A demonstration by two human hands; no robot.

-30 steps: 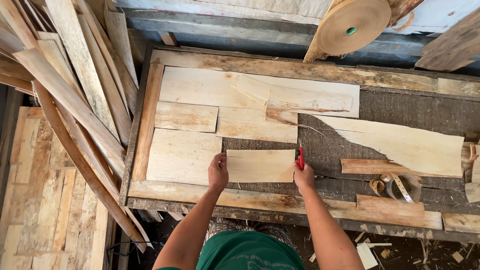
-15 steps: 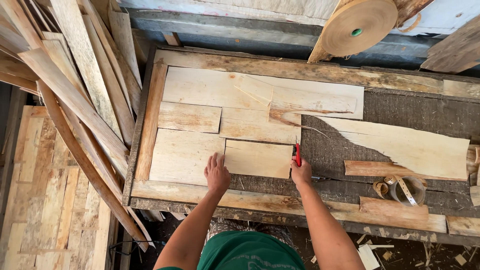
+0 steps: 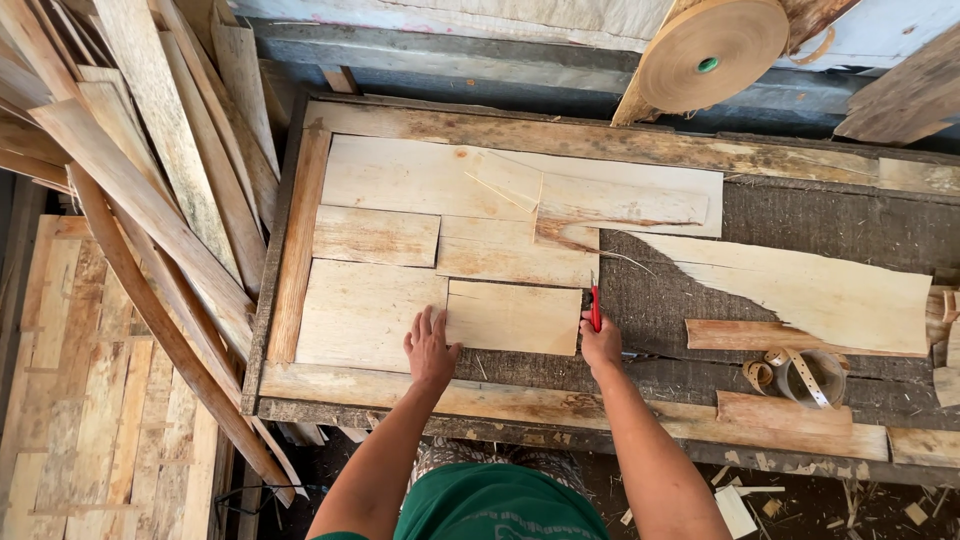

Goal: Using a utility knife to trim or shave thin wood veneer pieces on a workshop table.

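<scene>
The small wood sheet (image 3: 513,317) now sits higher, snug among the others; left hand (image 3: 430,347) presses flat, fingers spread, right hand (image 3: 600,343) grips a red cutter (image 3: 596,304) mid-frame.

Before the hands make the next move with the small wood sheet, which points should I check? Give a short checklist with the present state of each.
1. Left hand flat at the lower left corner of the small veneer sheet: ok.
2. Right hand at the sheet's right edge, holding the red tool: ok.
3. Sheet's top edge close against the piece above: ok.
4. Sheet's left edge against the larger sheet: appears to overlap slightly; cannot tell.
5. Red tool's tip exposed or covered: cannot tell.
6. Tape roll clear of both hands: ok.
</scene>
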